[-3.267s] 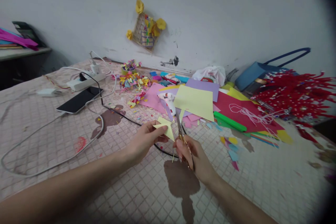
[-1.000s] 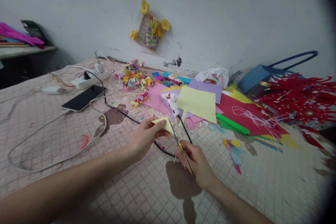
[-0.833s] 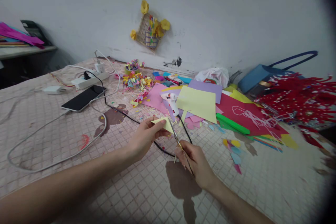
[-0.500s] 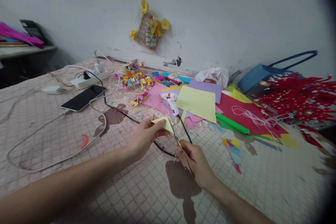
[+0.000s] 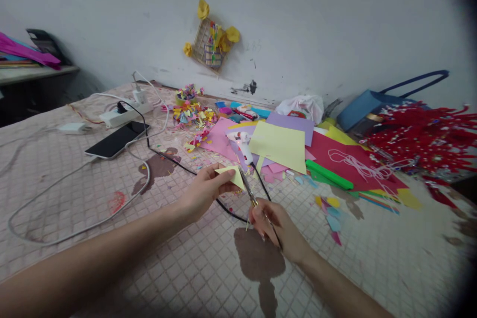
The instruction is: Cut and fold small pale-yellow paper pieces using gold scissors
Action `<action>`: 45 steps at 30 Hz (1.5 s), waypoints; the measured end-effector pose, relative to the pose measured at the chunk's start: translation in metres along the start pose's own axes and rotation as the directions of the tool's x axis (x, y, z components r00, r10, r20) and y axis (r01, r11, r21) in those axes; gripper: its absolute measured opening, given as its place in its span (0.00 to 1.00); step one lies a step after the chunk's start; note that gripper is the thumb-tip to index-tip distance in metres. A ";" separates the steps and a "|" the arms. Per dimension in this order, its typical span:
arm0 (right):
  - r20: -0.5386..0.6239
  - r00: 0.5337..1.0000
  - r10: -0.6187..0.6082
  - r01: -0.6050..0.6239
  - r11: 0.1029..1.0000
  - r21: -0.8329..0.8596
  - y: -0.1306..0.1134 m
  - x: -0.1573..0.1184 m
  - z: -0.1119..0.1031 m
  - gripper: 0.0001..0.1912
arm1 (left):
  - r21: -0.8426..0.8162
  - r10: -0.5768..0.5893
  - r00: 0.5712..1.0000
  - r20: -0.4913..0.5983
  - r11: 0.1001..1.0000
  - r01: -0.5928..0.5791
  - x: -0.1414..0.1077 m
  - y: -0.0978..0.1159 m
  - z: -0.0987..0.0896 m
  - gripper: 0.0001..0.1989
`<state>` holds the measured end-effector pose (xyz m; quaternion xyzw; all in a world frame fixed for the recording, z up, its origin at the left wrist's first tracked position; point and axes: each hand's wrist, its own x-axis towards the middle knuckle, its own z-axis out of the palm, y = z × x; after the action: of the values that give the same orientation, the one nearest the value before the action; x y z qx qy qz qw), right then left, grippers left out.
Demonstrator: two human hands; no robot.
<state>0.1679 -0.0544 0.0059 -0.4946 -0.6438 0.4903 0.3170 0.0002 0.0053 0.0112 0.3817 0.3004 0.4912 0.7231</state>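
My left hand pinches a small pale yellow piece of paper between thumb and fingers above the table. In my right hand is a pair of scissors, my fingers closed round its handles. The blades point up and away, slightly parted, right beside the paper's right edge; whether they touch it I cannot tell. Just beyond the hands lies a white hot glue gun, its black cord running down behind the scissors. A larger pale yellow sheet rests to the right of the glue gun.
On the left are a phone, a white power strip and looping white cables. Paper scraps are heaped at the back. At right lie a green stick-like item, white string, small cut pieces and a red decoration.
The scissor blades have parted a little beside the paper, and my right hand has shifted slightly. My left hand keeps its hold on the paper in nearly the same place.
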 end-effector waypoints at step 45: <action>-0.080 0.996 -0.026 0.034 0.995 0.095 0.001 0.010 -0.006 0.11 | 0.634 -0.180 0.947 0.267 0.773 -0.032 -0.001 -0.011 -0.008 0.11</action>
<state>0.1701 -0.0434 0.0063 -0.4880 -0.6139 0.4960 0.3727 -0.0012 0.0037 -0.0020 0.6620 0.3438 0.2659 0.6106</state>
